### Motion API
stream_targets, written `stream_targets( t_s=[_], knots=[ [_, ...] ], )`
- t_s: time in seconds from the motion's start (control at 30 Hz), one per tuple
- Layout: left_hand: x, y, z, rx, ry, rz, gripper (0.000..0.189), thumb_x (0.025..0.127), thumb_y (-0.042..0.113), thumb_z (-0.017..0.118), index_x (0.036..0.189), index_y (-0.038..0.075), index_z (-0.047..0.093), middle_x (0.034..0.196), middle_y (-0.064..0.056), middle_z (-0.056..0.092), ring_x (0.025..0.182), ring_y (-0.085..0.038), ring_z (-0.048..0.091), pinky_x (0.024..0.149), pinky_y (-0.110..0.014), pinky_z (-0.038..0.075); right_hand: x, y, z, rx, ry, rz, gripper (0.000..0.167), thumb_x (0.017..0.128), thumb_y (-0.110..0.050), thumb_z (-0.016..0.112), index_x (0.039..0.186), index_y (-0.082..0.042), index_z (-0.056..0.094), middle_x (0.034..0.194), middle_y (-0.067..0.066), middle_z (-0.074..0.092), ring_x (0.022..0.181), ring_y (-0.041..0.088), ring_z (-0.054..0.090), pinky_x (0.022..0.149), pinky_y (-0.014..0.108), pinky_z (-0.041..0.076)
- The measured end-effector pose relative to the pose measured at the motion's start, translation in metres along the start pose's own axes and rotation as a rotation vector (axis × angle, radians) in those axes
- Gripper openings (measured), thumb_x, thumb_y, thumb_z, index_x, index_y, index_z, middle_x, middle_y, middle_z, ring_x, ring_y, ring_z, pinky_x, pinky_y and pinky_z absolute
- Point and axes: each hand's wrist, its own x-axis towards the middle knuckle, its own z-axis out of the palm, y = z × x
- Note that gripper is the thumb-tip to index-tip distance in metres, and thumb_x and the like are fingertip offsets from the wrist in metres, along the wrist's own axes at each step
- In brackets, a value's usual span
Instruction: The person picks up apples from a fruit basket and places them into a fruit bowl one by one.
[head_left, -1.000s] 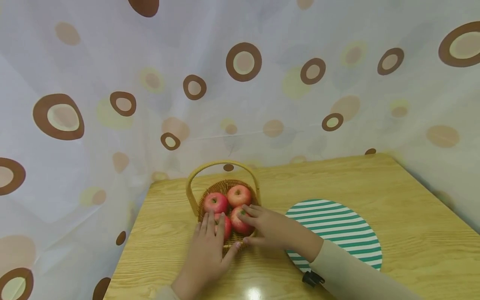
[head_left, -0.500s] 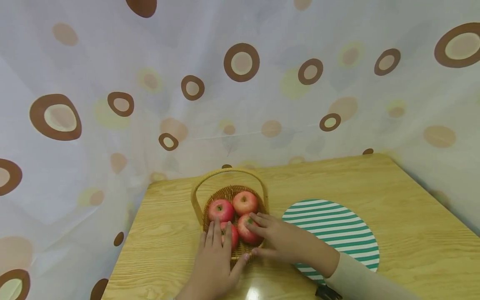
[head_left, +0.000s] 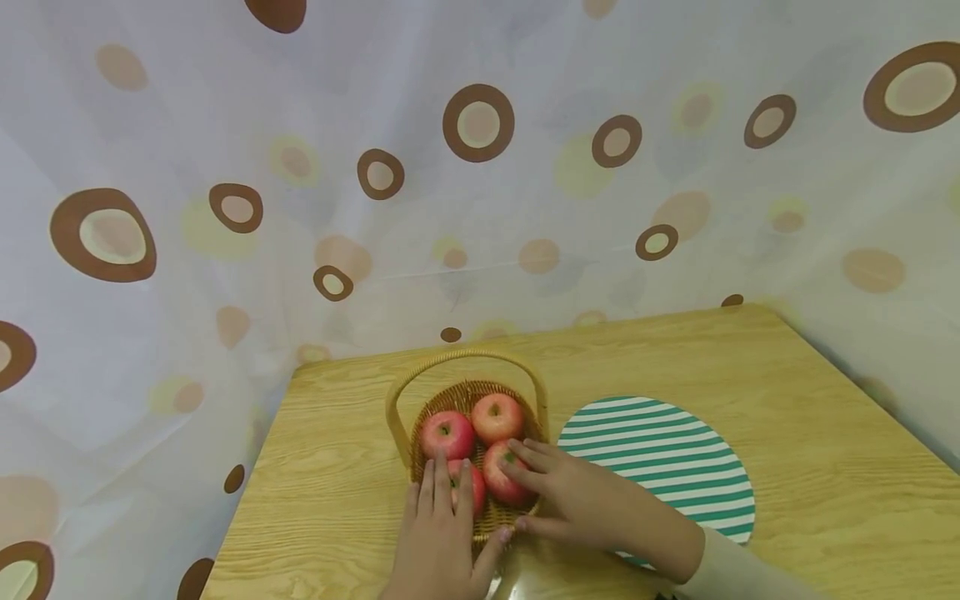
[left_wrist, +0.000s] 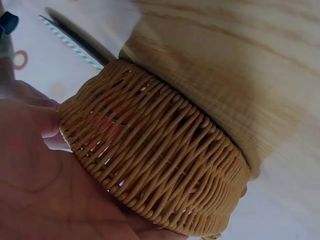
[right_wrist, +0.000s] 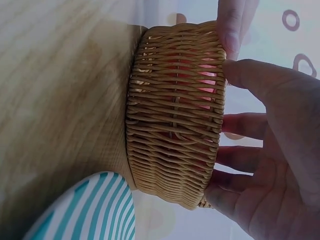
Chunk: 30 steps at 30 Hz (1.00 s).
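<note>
A woven wicker basket (head_left: 495,533) with a tall arched handle (head_left: 468,353) stands upright on the table and holds several red apples (head_left: 447,435). My left hand (head_left: 441,533) lies over its near left rim, straight fingers across the front left apple (head_left: 477,492). From the right, my right hand (head_left: 573,492) reaches over the rim, fingertips on the front right apple (head_left: 501,471). Both thumbs touch the near rim, their tips close together. In the left wrist view the palm is beside the basket wall (left_wrist: 160,150); the right wrist view shows the right thumb at the rim.
To the right of the basket lies a round placemat (head_left: 660,450) with green and white stripes, partly under my right forearm. The wood-grain table (head_left: 330,433) ends at a white curtain (head_left: 420,225) with brown circles.
The basket with its apples has slid toward me and slightly right, both hands moving along with it. The fingers keep nearly the same pose on the apples.
</note>
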Motion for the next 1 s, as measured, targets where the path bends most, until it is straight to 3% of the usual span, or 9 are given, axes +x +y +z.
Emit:
stream_targets(
  t_s=[0.33, 0.7, 0.87, 1.0],
  knots=[
    [-0.008, 0.01, 0.004, 0.072, 0.022, -0.045, 0.089, 0.102, 0.072, 0.047, 0.157, 0.003, 0.048, 0.163, -0.031, 0.042, 0.148, -0.046, 0.049, 0.114, -0.061, 0.05, -0.015, -0.008, -0.002, -0.033, 0.042, -0.023, 0.066, 0.106, -0.052, 0.061, 0.156, -0.01, 0.053, 0.163, 0.018, 0.049, 0.145, 0.044, 0.053, 0.107, 0.058, 0.056],
    [-0.012, 0.014, 0.002, 0.072, 0.028, -0.03, 0.087, 0.102, 0.073, 0.047, 0.154, 0.004, 0.053, 0.16, -0.031, 0.046, 0.146, -0.045, 0.051, 0.112, -0.06, 0.052, -0.025, -0.009, 0.002, -0.035, 0.053, 0.011, 0.066, 0.106, -0.058, 0.056, 0.155, -0.013, 0.056, 0.164, 0.012, 0.049, 0.147, 0.04, 0.052, 0.109, 0.057, 0.055],
    [-0.012, 0.01, -0.003, 0.056, -0.009, 0.008, 0.089, 0.102, 0.075, 0.045, 0.155, 0.004, 0.052, 0.159, -0.033, 0.046, 0.145, -0.046, 0.051, 0.111, -0.06, 0.053, -0.026, -0.006, 0.004, -0.003, 0.053, 0.03, 0.067, 0.104, -0.059, 0.06, 0.156, -0.018, 0.055, 0.164, 0.01, 0.049, 0.146, 0.038, 0.054, 0.108, 0.057, 0.055],
    [-0.01, 0.004, -0.01, 0.021, -0.081, 0.028, 0.093, 0.101, 0.078, 0.04, 0.157, 0.005, 0.049, 0.162, -0.032, 0.043, 0.149, -0.045, 0.048, 0.111, -0.06, 0.052, -0.026, -0.004, 0.003, 0.014, 0.051, 0.04, 0.069, 0.103, -0.062, 0.059, 0.158, -0.02, 0.053, 0.164, 0.01, 0.049, 0.146, 0.038, 0.054, 0.107, 0.057, 0.056]
  ],
)
